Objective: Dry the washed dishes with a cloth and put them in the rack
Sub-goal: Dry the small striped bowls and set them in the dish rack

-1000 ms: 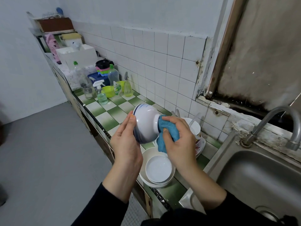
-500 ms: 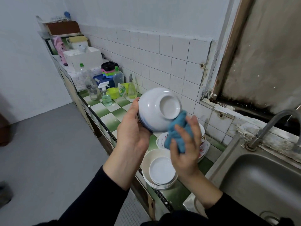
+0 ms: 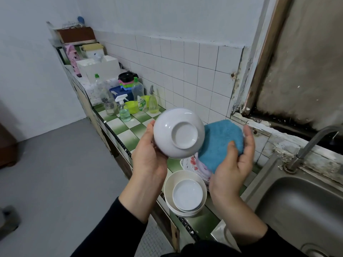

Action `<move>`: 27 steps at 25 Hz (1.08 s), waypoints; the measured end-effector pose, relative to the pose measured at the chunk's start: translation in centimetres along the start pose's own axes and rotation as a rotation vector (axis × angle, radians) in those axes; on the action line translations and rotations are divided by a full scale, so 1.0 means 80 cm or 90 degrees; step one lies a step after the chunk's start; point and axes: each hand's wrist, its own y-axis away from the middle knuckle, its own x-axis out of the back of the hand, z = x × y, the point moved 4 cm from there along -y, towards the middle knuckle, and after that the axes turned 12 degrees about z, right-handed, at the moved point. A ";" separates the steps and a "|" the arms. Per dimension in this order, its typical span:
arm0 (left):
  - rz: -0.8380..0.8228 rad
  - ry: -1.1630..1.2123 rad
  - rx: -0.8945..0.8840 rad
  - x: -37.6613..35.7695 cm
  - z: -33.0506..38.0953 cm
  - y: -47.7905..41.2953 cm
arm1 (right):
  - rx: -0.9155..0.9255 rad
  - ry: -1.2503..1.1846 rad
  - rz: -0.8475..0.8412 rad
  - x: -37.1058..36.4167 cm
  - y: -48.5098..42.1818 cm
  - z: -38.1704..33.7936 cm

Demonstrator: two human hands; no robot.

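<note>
Head view: glossy white bowl (image 3: 179, 133) in grip of L hand (image 3: 148, 156); fluffy blue cloth (image 3: 220, 143) in pinch of R hand (image 3: 232, 167); saucer (image 3: 187, 194) in stacked bowls (image 3: 168, 190).

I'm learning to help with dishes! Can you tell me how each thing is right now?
white bowl: lifted, bottom turned toward the camera, gripped by the left hand.
blue cloth: bunched in the right hand, at the bowl's side.
stacked bowls: upright on the counter, small dish nested inside.
flowered plates: stacked, partly hidden behind the cloth.
</note>
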 end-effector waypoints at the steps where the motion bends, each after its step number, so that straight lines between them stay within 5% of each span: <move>1: 0.009 0.003 -0.014 0.001 0.002 -0.001 | 0.033 -0.001 -0.026 -0.002 0.001 -0.006; 5: -0.002 -0.011 -0.056 0.003 0.000 0.003 | 0.304 0.088 -0.272 -0.021 0.015 -0.024; 10: -0.021 -0.051 -0.091 0.004 -0.004 0.018 | 0.124 0.064 -0.256 -0.041 -0.017 -0.011; 14: -0.029 -0.063 -0.189 0.006 0.011 0.020 | 0.380 0.127 -0.397 -0.034 0.009 -0.025; 20: -0.078 -0.112 -0.270 0.010 0.016 0.023 | 0.541 0.197 -0.592 -0.063 0.013 -0.035; 22: -0.082 -0.117 -0.269 0.009 0.016 0.024 | 0.419 0.162 -0.542 -0.061 0.005 -0.026; 25: -0.071 -0.110 -0.236 0.013 0.008 0.030 | 0.075 0.127 -0.400 -0.059 -0.012 -0.006; 27: -0.056 -0.092 -0.211 0.015 0.003 0.032 | 0.159 0.160 -0.401 -0.057 -0.007 -0.010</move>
